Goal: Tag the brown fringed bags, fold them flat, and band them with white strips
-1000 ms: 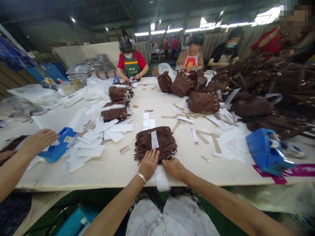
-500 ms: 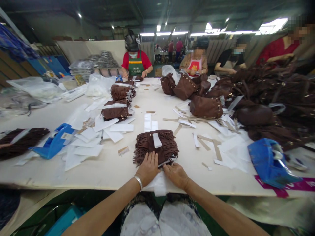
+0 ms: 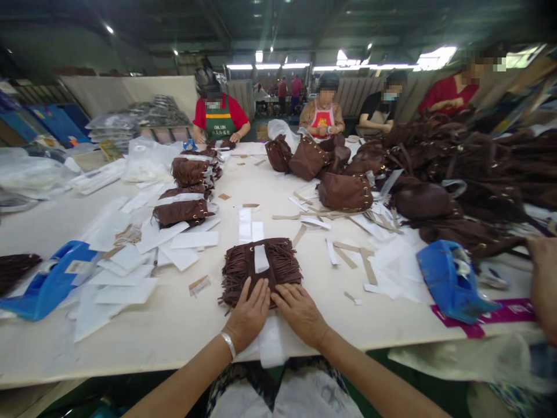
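A brown fringed bag (image 3: pixel 261 268) lies flat on the table (image 3: pixel 174 325) in front of me, with a white paper strip (image 3: pixel 261 258) across its middle. My left hand (image 3: pixel 250 313) rests flat on the bag's near edge, fingers stretched out. Beside it, my right hand (image 3: pixel 300 310) also presses flat on the near edge with fingers spread. White paper (image 3: pixel 270 345) sticks out from under the bag toward me, over the table's front edge.
Blue tape dispensers sit at left (image 3: pixel 47 284) and right (image 3: pixel 450 281). Loose white sheets (image 3: pixel 130 273) litter the left side. Stacked fringed bags (image 3: pixel 185 194) run up the middle; a heap of brown bags (image 3: pixel 435 174) fills the right. Several people work at the far end. Another person's hand (image 3: pixel 543 284) shows at right.
A hand at the left blue dispenser has gone. Both my hands shifted from gripping the bag's near edge to lying flat on it. A person's hand has entered at the right.
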A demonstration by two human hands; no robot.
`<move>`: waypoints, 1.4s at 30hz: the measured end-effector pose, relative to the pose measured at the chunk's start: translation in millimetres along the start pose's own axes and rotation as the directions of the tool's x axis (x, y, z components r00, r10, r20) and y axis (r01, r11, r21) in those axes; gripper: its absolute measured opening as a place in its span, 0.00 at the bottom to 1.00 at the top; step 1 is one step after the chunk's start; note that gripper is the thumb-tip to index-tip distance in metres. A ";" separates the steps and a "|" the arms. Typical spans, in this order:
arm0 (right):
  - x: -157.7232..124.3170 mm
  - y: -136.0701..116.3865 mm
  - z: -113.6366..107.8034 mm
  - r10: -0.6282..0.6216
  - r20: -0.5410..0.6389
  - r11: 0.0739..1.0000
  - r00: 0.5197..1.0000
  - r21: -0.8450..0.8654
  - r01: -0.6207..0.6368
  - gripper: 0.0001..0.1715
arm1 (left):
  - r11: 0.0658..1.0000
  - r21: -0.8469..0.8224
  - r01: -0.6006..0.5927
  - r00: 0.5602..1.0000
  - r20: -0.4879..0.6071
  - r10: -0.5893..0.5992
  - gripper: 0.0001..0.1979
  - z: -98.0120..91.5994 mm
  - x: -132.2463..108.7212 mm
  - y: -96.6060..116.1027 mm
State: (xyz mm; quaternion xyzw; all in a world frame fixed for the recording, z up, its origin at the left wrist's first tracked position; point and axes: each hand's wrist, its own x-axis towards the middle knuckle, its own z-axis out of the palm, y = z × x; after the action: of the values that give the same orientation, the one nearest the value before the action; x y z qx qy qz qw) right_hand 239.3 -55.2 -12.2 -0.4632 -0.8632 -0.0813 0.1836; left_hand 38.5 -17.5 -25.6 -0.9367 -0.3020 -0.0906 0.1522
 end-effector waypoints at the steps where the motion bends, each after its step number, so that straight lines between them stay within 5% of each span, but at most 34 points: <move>1: -3.0 1.2 4.5 -0.010 -0.002 1.000 1.000 0.014 0.010 0.21 | 1.000 -0.004 0.005 1.000 -0.010 -0.005 0.20 1.4 -2.3 1.9; 5: -23.0 11.4 6.4 0.010 -0.013 0.983 1.000 0.182 -0.007 0.14 | 0.997 0.034 0.074 0.997 -0.039 -0.073 0.21 5.2 -9.7 8.6; 7: -27.6 25.1 -3.5 0.220 0.029 0.932 0.975 0.289 -0.219 0.12 | 0.997 0.053 0.058 0.998 -0.018 -0.058 0.24 2.4 -9.6 8.8; 10: -12.9 55.1 -12.4 0.619 0.223 0.695 0.753 0.289 -0.658 0.21 | 0.998 0.054 -0.036 0.999 0.000 0.036 0.27 -4.1 -5.6 5.8; 12: 9.4 72.7 -5.7 0.709 0.313 0.589 0.632 0.229 -0.775 0.27 | 0.996 0.049 -0.079 0.997 0.004 0.079 0.27 -6.0 -3.1 3.2; 18: 68.0 83.5 34.6 0.762 0.361 0.537 0.537 0.110 -0.836 0.35 | 0.991 0.059 -0.122 0.991 -0.044 0.124 0.27 0.2 -6.3 -4.1; 27: 47.6 82.4 41.7 0.701 0.350 0.676 0.621 -0.048 -0.736 0.32 | 0.993 -0.013 -0.115 0.992 -0.058 0.114 0.26 6.2 -15.4 -1.4; 33: 49.9 85.3 13.7 0.716 0.244 0.692 0.655 -0.123 -0.711 0.30 | 0.995 -0.040 -0.093 0.990 -0.110 0.089 0.25 6.6 -15.7 2.4; 38: 53.3 73.2 9.0 0.531 -0.106 0.839 0.841 -0.074 -0.540 0.21 | 0.990 -0.084 -0.113 0.990 -0.094 0.105 0.22 -2.2 -16.0 0.7; 42: 44.0 65.1 28.6 0.350 -0.011 0.936 0.937 -0.042 -0.350 0.17 | 0.993 -0.089 -0.076 0.989 -0.131 0.064 0.20 -2.8 -18.5 0.0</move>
State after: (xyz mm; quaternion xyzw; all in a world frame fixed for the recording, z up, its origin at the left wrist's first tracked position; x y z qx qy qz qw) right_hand 264.3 23.8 -23.2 -0.6130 -0.7648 -0.0668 0.1868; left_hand 23.5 -28.4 -27.8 -0.9451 -0.2539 -0.1593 0.1303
